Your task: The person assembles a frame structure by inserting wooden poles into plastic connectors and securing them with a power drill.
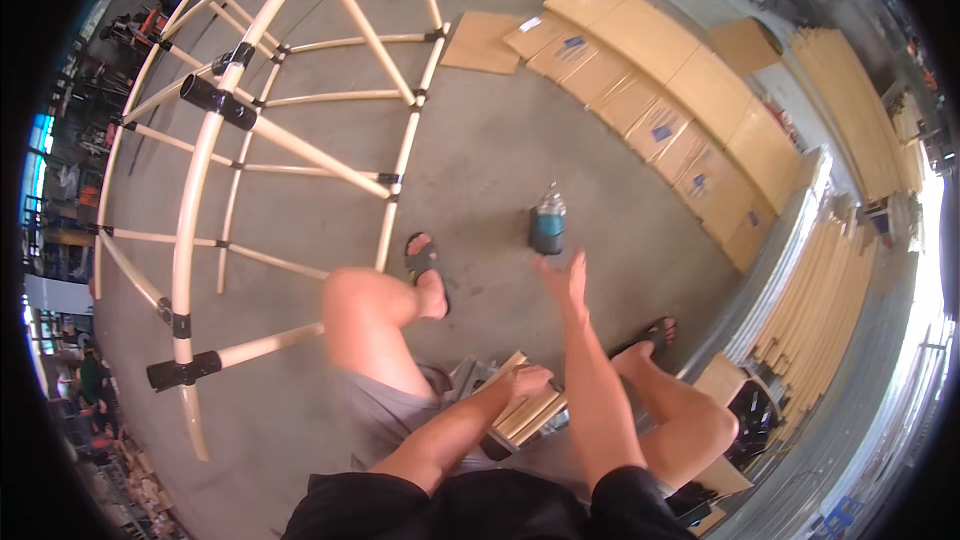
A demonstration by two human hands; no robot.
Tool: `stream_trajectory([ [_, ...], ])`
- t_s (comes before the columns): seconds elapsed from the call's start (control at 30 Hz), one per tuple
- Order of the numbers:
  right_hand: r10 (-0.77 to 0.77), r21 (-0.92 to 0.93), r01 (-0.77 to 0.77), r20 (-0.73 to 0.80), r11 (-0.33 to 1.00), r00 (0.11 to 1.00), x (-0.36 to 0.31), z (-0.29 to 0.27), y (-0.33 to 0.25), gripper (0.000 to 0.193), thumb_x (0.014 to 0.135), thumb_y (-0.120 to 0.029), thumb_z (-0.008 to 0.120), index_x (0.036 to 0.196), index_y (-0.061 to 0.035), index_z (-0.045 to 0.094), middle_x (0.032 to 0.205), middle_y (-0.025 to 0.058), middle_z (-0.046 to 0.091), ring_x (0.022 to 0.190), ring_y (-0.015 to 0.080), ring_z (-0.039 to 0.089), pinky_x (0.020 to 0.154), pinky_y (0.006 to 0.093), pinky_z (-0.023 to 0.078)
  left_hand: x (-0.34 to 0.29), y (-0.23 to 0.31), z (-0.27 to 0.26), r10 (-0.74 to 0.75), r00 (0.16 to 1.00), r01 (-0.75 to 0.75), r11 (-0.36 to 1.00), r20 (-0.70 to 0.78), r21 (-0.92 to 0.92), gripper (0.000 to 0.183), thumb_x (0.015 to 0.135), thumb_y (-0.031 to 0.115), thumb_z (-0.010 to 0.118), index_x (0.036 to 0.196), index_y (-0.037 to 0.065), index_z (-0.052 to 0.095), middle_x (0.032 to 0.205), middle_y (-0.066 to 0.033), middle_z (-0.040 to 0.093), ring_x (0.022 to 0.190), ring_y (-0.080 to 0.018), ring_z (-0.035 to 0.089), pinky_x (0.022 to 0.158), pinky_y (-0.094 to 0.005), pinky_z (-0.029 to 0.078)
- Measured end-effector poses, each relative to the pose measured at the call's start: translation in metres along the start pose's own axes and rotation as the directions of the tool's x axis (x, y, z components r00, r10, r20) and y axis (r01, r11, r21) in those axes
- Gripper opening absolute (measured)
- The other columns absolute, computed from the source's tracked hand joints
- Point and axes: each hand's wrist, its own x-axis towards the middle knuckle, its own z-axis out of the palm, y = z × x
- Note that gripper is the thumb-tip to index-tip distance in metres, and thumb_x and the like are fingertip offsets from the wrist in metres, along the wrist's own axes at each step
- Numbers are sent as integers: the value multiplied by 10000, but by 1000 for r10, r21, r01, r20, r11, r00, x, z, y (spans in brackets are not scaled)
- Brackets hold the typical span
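Right hand (pixel 566 278) stretched out toward the far side, fingers spread and holding nothing, just short of the cordless drill (pixel 547 221) standing upright on the concrete floor (pixel 480 150); left hand (pixel 528 381) near the body, closed over the top edge of a bundle of pale wooden slats (pixel 523 410) between the knees. Drill probably dense and bottom-heavy at the battery, rigid, rubbery on the handle — best taken around the grip below the body. Farther left, a curved frame (pixel 215 140) of pale poles with black joints — far right, flat cardboard boxes (pixel 660 90).
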Motion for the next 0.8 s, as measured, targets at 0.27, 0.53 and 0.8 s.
stream_trajectory([
  [0.27,124,-225,-143,-98,964,988,40,29,-21,722,600,-344,850,1091,83,539,997,262,673,955,396,672,832,441,539,-73,24,-26,61,970,-74,996,-235,-48,252,837,179,620,1039,32,646,1082,-176,680,1052,-353,646,884,-470,520],
  [0.53,51,29,-42,-493,999,868,-144,-27,10,555,577,-249,859,1041,-3,680,884,115,692,752,201,641,700,341,523,-276,89,-100,354,788,-386,922,-504,45,406,907,227,619,1249,13,571,1194,-187,622,1086,-361,611,944,-443,480],
  [0.8,61,302,214,-696,929,716,-366,-82,-124,442,736,-123,841,1109,17,650,940,87,664,813,169,604,736,318,512,-471,-17,-43,607,649,-697,716,-459,-37,311,930,230,603,1167,31,629,1134,-168,669,1059,-343,626,912,-434,495],
])
